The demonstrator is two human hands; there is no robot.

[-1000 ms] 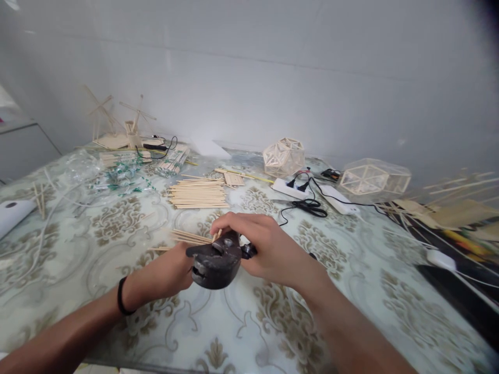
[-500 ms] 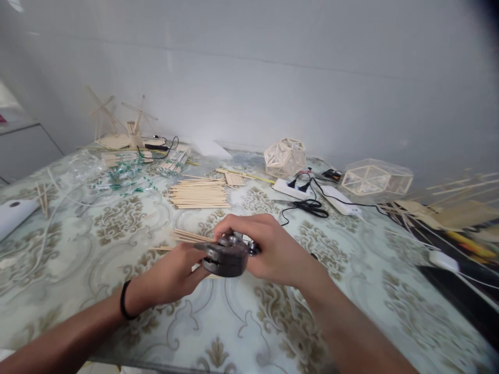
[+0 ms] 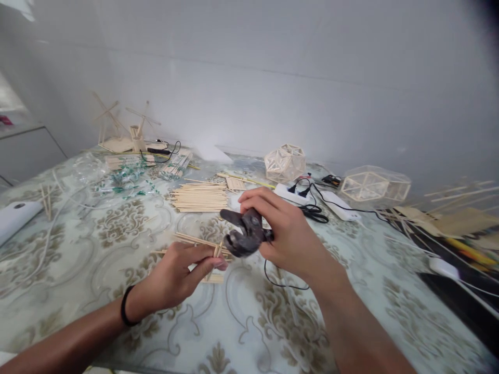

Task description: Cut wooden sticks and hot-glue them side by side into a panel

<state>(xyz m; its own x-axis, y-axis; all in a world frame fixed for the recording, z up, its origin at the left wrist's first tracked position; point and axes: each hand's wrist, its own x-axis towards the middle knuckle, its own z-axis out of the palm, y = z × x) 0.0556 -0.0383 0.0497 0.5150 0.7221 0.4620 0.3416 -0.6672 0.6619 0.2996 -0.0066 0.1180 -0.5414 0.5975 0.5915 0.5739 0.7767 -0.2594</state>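
Observation:
My left hand [image 3: 177, 272], with a black band at the wrist, pinches short wooden sticks [image 3: 218, 250] between thumb and fingers, their ends pointing up. Close on its right, my right hand [image 3: 286, 228] is wrapped round dark metal cutters [image 3: 247, 231]. The jaws of the cutters are apart and face left, toward the stick ends, with a small gap between. Most of the handles is hidden by the hand. Beneath and behind my left hand lie a few longer wooden sticks [image 3: 191, 238]. A short pale stick piece [image 3: 213, 279] lies just below the fingers.
Beyond my hands is a pile of wooden sticks [image 3: 199, 197]. A power strip [image 3: 292, 194] with black cables stands behind my right hand. Two stick-frame models [image 3: 285, 162] are near the wall. Plastic wrapping [image 3: 127, 179] lies back left, and a black board [image 3: 460, 301] at right.
The cutters have moved up and right, off the stick ends, and turned so their jaws show apart. The sticks in my left hand now show.

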